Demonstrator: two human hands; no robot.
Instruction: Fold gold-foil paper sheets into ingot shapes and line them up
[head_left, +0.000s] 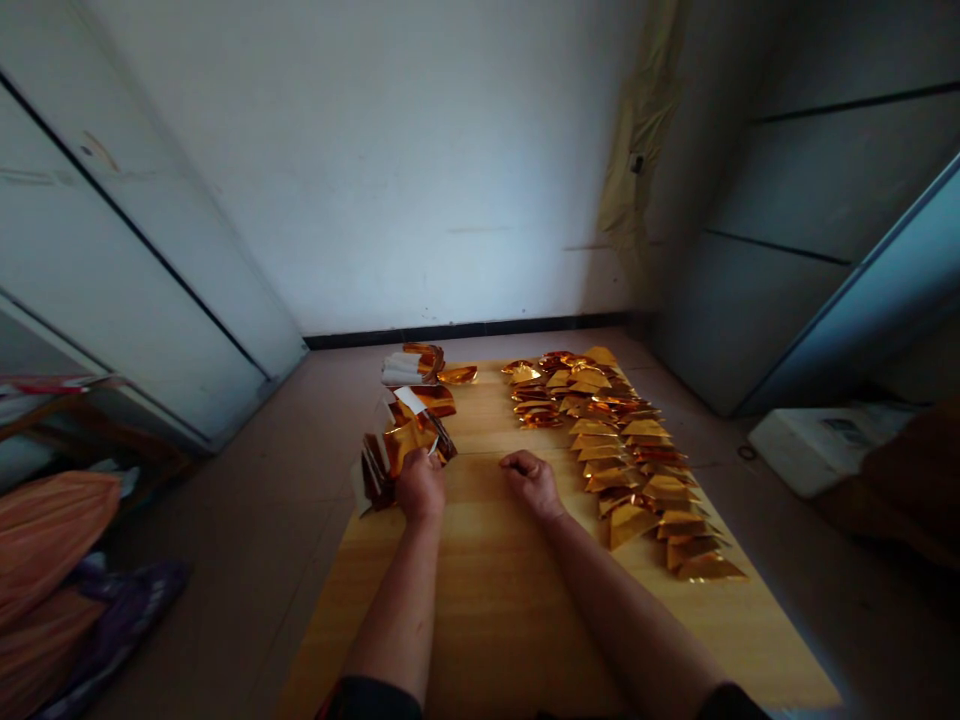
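Observation:
My left hand point(420, 485) is closed at the left side of the table, with its fingers on a gold foil paper sheet point(411, 437). The fingertips are partly hidden behind the hand. Loose foil papers with white backs point(373, 468) lie around it. My right hand point(534, 482) is over the middle of the table, its fingers curled in and nothing visible in them. To its right, folded gold foil pieces point(600, 455) lie overlapped in rows.
A wooden table point(510, 600) fills the lower middle. More foil paper point(415, 365) lies at its far left corner. Beyond stand a white wall point(420, 180) and grey cabinets point(750, 230). A white box point(802, 450) is on the floor at right, orange and purple bags point(56, 560) at left.

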